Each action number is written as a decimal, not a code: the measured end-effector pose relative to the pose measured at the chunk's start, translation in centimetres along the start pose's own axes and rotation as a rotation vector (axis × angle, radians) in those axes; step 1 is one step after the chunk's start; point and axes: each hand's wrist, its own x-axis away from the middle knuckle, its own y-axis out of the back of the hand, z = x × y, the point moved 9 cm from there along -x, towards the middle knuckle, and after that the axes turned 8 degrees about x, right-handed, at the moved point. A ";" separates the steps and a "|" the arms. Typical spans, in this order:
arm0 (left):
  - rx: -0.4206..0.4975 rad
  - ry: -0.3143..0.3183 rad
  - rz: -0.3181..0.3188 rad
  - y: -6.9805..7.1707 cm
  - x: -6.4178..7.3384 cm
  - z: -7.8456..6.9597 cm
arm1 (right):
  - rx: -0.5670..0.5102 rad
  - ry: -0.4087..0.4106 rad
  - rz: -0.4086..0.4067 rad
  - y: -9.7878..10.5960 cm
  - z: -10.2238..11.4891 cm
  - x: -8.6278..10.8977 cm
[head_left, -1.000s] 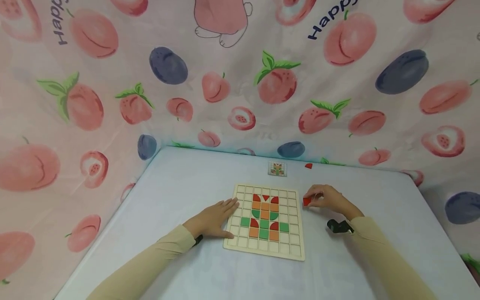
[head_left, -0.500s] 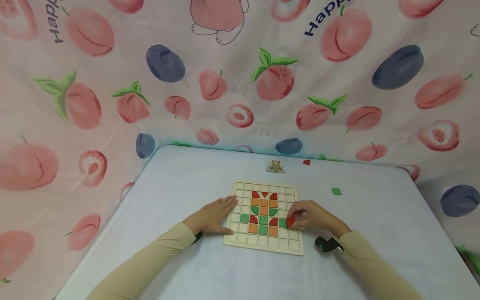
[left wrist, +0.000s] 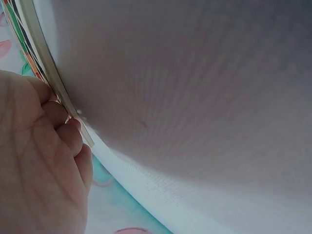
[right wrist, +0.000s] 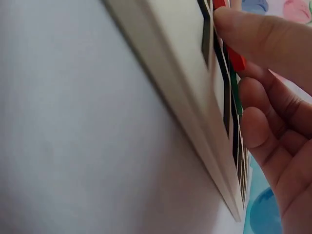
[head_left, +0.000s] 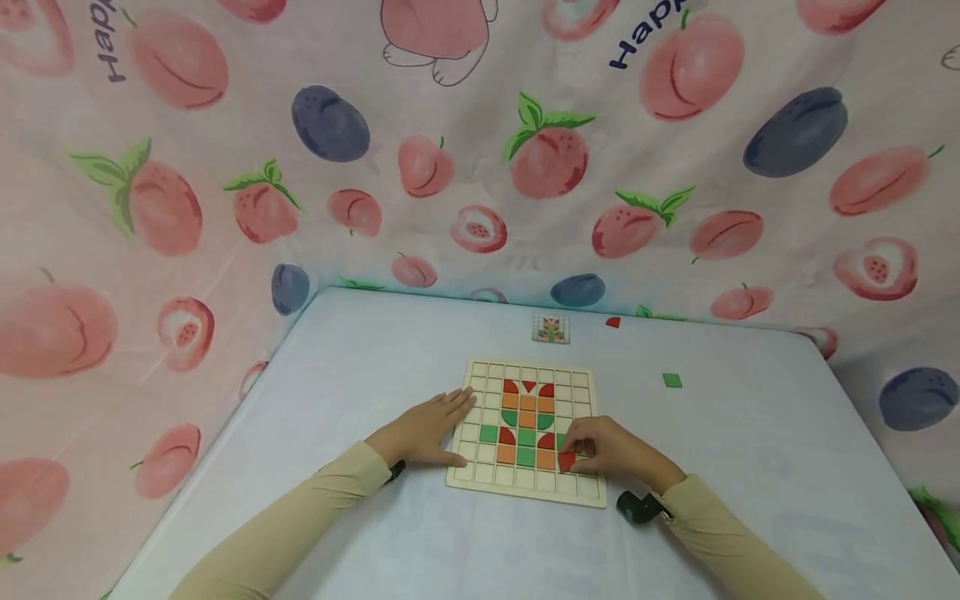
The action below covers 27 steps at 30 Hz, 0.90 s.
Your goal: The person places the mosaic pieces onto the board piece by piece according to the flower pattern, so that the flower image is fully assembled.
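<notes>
A pale wooden grid board [head_left: 527,497] lies on the table with red, orange and green tiles set in its squares. Along its left edge rests my left hand [head_left: 424,430], fingers straight on the rim and thumb spread toward the near side. My right hand [head_left: 617,452] pinches a red tile [head_left: 566,462] between thumb and fingers, over the lower right squares, just right of an orange tile [head_left: 545,459]. The right wrist view shows the red tile [right wrist: 237,59] close to the board's surface, partly behind the thumb. Whether it touches the board I cannot tell.
Behind the board lies a small pattern card [head_left: 551,328], with a red rounded tile [head_left: 613,322] to its right. A green tile [head_left: 672,381] lies on the table to the right. A fruit-printed cloth [head_left: 480,167] hangs behind the table.
My right hand has carried the red tile from right of the board leftward and nearer, over its lower right squares. The green tile on the table has come into sight. The left hand stays put.
</notes>
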 end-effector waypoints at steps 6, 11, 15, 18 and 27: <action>0.011 0.001 0.002 0.0 0.0 -0.1 | 0.026 -0.035 0.001 0.1 0.0 0.1; 0.006 0.007 0.006 0.0 0.0 0.0 | 0.037 -0.030 -0.004 0.2 0.2 0.1; 0.009 0.008 0.006 -0.1 -0.1 0.1 | 0.029 -0.010 -0.013 0.2 0.5 0.0; 0.018 0.005 0.000 -0.1 -0.1 0.1 | 0.026 -0.018 -0.010 0.2 0.5 0.0; 0.014 0.003 0.008 0.0 0.0 0.0 | 0.032 -0.010 0.000 0.3 0.8 -0.3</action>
